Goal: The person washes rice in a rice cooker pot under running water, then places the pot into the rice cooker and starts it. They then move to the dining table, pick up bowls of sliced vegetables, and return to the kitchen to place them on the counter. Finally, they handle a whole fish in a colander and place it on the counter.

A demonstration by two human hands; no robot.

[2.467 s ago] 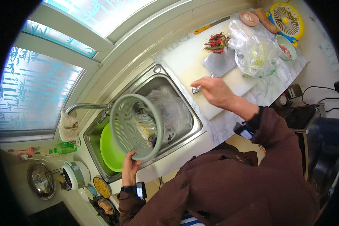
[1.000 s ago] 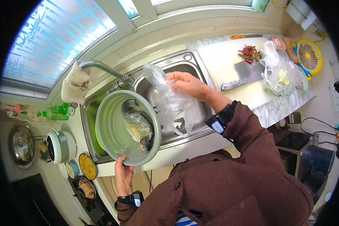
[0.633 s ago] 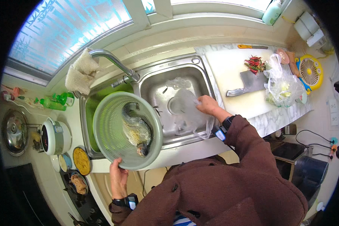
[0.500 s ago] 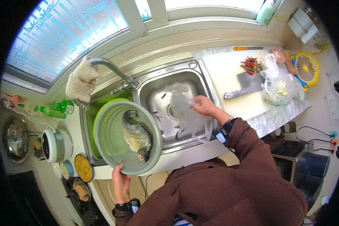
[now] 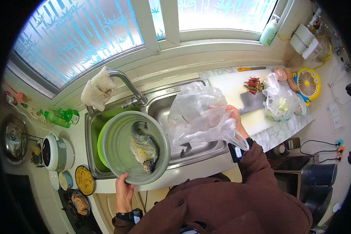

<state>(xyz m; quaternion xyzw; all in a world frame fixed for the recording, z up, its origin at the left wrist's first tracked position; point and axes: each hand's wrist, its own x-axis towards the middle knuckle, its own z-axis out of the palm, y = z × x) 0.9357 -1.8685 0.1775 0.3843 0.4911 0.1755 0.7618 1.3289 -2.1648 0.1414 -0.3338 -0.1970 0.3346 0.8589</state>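
My left hand [image 5: 123, 192] grips the near rim of a grey plastic colander [image 5: 115, 130]. A whole fish [image 5: 142, 146] lies inside it, tail toward the tap. Beneath the colander, a bright green basin [image 5: 100, 150] shows at its left edge, in the left sink bowl. My right hand [image 5: 234, 117] is closed on a clear plastic bag [image 5: 197, 113], which is spread out above the right sink bowl [image 5: 160, 107]. Part of my right fingers shows through the film. Small dark bits lie in the bowl under the bag.
Right of the sink, a white cutting board [image 5: 222, 80] holds red chillies [image 5: 254, 85], a cleaver [image 5: 253, 102] and a bagged vegetable [image 5: 279, 103]. The tap [image 5: 130, 84] arches behind the colander, with a cloth [image 5: 97, 89] over it. A rice cooker [image 5: 58, 152] stands left.
My right hand has lifted the plastic bag up out of the sink bowl and moved right; the bag has opened out wider. My left hand still holds the colander.
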